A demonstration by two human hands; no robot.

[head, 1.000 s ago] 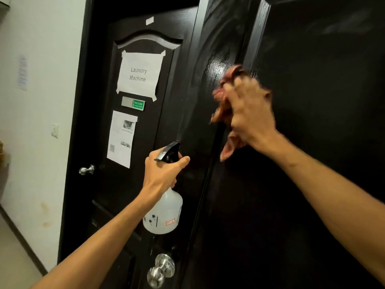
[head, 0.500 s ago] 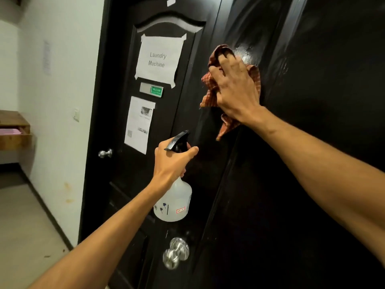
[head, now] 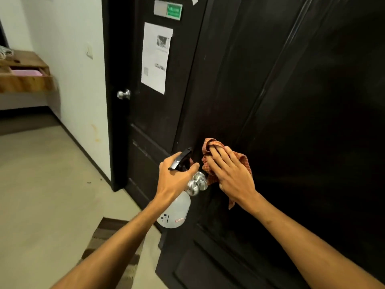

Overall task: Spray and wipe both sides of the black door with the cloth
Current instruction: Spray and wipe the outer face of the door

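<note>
Now, your right hand: your right hand (head: 231,178) lies flat on the orange checked cloth (head: 242,161), fingers stretched out and pressing it against the black door (head: 302,122); nothing is pinched, the cloth is simply trapped under your palm and fingers.
Cloth: it is bunched at the top above your fingertips, and a corner hangs down below your wrist, all of it against the door face just right of the knob.
Your left hand: your left hand (head: 174,178) is wrapped round the neck of the spray bottle (head: 174,213), thumb toward the door, fingers curled under the black trigger head (head: 180,159).
Spray bottle: it hangs upright from your grip, its clear body below your hand and close to the door's edge.
Door knob: the silver door knob (head: 196,183) sits between your two hands, just beside your left thumb and touching the lower fold of cloth.
Black door: it stands open toward you, filling the right side of the view.
Behind it: a second dark door (head: 150,113) with a taped paper sheet (head: 156,57), a green sign (head: 174,11) and its own small knob (head: 123,94).
Floor: a striped mat (head: 116,247) lies under your left forearm.
</note>
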